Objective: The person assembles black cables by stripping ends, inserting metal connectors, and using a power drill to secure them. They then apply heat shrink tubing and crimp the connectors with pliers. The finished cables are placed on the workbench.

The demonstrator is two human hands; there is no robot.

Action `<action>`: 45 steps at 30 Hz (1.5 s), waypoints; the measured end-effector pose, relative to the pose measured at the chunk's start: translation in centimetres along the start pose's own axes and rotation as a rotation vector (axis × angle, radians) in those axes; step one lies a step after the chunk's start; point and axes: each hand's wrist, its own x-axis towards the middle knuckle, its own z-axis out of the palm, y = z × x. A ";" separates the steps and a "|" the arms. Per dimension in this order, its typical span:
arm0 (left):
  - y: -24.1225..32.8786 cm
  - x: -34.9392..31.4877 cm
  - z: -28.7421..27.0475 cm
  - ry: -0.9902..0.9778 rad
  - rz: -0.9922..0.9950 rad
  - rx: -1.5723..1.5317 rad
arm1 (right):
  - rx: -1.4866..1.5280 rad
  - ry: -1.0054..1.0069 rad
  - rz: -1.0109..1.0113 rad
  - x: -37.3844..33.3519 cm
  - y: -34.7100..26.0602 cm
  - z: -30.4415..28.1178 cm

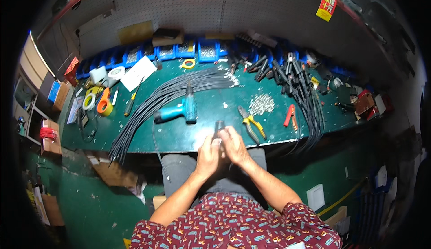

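Close together over the bench's front edge, both my hands are closed around a small dark cylindrical part (219, 125). My left hand (208, 155) grips it from the left, and my right hand (234, 146) has its fingers wrapped over it from the right. Only the upper end shows; the rest is hidden in my fingers. Beyond my hands lies a teal power drill (179, 110) on its side. To the right of them are yellow-handled pliers (252, 124) and a heap of small metal pieces (261, 104).
A long bundle of black cables (166, 88) curves over the green bench (215, 103) at left; another cable bundle (310, 101) hangs off its front at right. Blue bins (207, 52) line the back. A screwdriver (130, 102), orange tape (105, 107) and red-handled tool (289, 115) lie around.
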 end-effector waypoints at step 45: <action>-10.0 23.2 -15.9 0.175 0.138 1.191 | 0.081 0.374 0.205 3.6 11.3 -0.4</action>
